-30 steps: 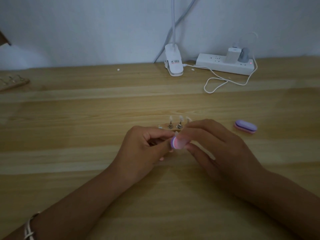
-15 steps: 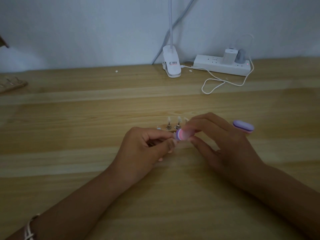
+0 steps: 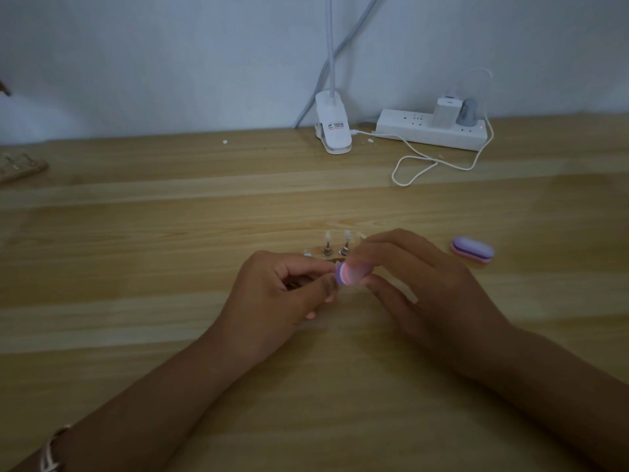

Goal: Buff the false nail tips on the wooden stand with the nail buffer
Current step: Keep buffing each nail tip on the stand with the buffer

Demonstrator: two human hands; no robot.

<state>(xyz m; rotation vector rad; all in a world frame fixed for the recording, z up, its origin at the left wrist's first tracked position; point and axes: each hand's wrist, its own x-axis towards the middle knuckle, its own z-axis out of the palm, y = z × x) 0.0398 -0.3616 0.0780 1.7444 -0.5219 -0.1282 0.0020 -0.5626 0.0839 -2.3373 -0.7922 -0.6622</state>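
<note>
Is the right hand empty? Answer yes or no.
No, the right hand pinches a pink-and-purple nail buffer between its fingertips and thumb.

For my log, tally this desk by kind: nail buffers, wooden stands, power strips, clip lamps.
Nail buffers: 2 (one held, one lying right)
Wooden stands: 2 (centre, far left)
Power strips: 1
Clip lamps: 1
Total: 6

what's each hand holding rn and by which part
The right hand pinches the nail buffer by its right end; what the left hand grips is hidden.
</note>
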